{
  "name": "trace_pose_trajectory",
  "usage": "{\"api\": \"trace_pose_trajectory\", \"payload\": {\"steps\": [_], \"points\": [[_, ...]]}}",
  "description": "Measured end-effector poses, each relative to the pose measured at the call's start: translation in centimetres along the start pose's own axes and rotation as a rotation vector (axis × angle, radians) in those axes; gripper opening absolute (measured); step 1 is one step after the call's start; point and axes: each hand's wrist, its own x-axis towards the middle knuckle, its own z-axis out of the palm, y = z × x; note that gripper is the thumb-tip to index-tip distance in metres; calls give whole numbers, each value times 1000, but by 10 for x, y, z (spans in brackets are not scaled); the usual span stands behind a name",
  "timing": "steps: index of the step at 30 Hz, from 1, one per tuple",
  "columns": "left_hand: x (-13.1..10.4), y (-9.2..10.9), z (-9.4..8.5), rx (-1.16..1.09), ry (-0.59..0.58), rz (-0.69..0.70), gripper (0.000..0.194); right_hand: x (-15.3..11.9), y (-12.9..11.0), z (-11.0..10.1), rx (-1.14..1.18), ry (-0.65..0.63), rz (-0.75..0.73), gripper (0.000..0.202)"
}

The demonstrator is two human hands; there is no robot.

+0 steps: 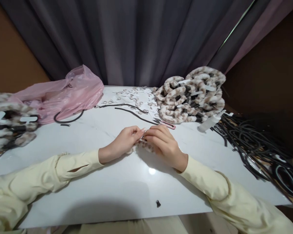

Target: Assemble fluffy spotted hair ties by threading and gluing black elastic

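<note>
Head cam, worn on person's head, faces fwd & down over table (100, 182), wide view: L hand (123, 141) & R hand (164, 144) close, approx. mid-frame; curtain (146, 42) beyond, up top; table's near edge at btm.

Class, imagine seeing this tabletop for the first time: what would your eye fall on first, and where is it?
The eye probably goes first to the left hand and right hand, which meet mid-table at a small brown-and-white fluffy piece. Next might come the crumpled pink plastic bag at the back left, then the heap of fluffy loops at the back right, beside a tangle of black cords.
</note>
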Motion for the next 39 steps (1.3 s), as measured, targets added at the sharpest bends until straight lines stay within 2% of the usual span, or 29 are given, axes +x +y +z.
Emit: {"api": "trace_pose_trajectory", "payload": {"steps": [4, 9, 12, 14, 20, 22, 25, 29, 33, 35, 39], "points": [[-3, 4, 1, 223, 53, 136, 33, 2, -5, 2, 181, 125, 299, 18], [-5, 3, 1, 271, 55, 182, 33, 5, -9, 5, 346, 183, 626, 11], [-5, 1, 0, 252, 32, 162, 32, 6, -7, 8, 512, 185, 854, 8], [-6, -1, -1, 265, 26, 160, 32, 7, -6, 7, 660, 173, 971, 14], [-10, 1, -2, 476, 2, 271, 25, 12, -1, -5, 978, 115, 1176, 28], [-11, 2, -2, 598, 21, 399, 20, 12, 2, -9, 1022, 70, 1201, 28], [-10, 0, -6, 769, 22, 680, 15, 10, 8, -11, 1051, -23, 1193, 25], [-6, -4, -14, 1020, -45, 1075, 12, 7, 14, -10, 1139, -165, 1160, 19], [-2, -4, -21, 1245, -95, 1471, 9, 6, 15, -8, 1233, -297, 1212, 17], [0, -1, -24, 1333, -147, 1617, 13, 7, 14, -8, 1207, -331, 1227, 16], [4, 11, -27, 1442, -242, 1823, 22, 12, 13, -13, 1145, -398, 1220, 15]]}}
